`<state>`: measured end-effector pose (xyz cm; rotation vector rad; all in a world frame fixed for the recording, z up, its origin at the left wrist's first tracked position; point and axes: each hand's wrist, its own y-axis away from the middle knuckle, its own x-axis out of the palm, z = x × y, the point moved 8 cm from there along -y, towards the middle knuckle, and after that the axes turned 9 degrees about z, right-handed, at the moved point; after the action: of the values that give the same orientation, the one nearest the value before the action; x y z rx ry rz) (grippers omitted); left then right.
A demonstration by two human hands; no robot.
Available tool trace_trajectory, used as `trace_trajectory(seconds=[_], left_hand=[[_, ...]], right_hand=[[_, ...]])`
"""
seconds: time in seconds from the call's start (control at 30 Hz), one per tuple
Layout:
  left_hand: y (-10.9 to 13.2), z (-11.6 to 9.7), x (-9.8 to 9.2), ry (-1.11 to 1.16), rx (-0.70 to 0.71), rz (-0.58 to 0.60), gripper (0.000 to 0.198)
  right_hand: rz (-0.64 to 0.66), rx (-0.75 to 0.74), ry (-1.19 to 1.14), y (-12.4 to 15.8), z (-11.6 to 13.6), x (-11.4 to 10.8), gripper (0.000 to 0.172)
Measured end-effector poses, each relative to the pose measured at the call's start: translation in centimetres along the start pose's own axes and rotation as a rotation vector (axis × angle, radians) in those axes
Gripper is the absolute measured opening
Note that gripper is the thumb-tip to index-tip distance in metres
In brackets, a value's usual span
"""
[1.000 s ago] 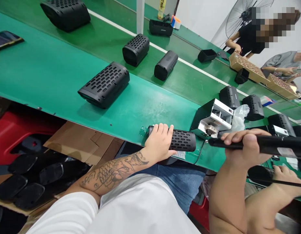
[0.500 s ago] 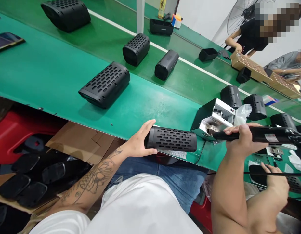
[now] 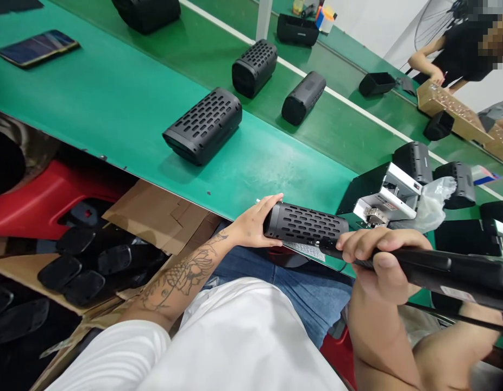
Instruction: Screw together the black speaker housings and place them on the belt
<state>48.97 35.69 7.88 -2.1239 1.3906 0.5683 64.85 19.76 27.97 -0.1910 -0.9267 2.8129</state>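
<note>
Counter [image 3: 121,103], head view: green surface, slanting from upper left to lower right. Perforated black housing [image 3: 308,222] lies lengthwise at the near edge, partly over clear wrap [image 3: 316,252]. Left hand [image 3: 255,222]: grip spread broad, holding the housing's left end between thumb on the near side and fingertip at the far corner. Right hand [image 3: 384,263]: grip closed around a black driver-like tool [image 3: 471,269], which points left; tip sits at the housing's near long side, toward its right end. Whether the tip touches cannot be told. Beyond the right hand: black-and-silver machine [image 3: 369,187], with plastic bag [image 3: 437,203] just beside it. Second perforated housing [image 3: 205,127] stands apart, to the upper left; phone [image 3: 38,48] lies flat farther left. Below the counter: cardboard flap [image 3: 153,214] and red stool [image 3: 48,201]. Another person's forearm [image 3: 447,347] shows at lower right.
</note>
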Motion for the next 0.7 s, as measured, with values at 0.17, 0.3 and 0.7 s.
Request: trace_trajectory(seconds=[0.17, 0.3, 0.7], left_hand=[[0.0, -0.2, 0.0, -0.006, 0.007, -0.018, 0.137], [-0.1, -0.5, -0.2, -0.011, 0.004, -0.018, 0.136], [0.0, -0.5, -0.2, -0.088, 0.074, -0.065, 0.133]], right_hand=[[0.05, -0.012, 0.033, -0.6, -1.0, 1.0, 0.019], [0.132, -0.035, 0.047, -0.2, -0.9, 1.7, 0.019], [0.204, 0.005, 0.006, 0.7, -1.7, 2.4, 0.02]])
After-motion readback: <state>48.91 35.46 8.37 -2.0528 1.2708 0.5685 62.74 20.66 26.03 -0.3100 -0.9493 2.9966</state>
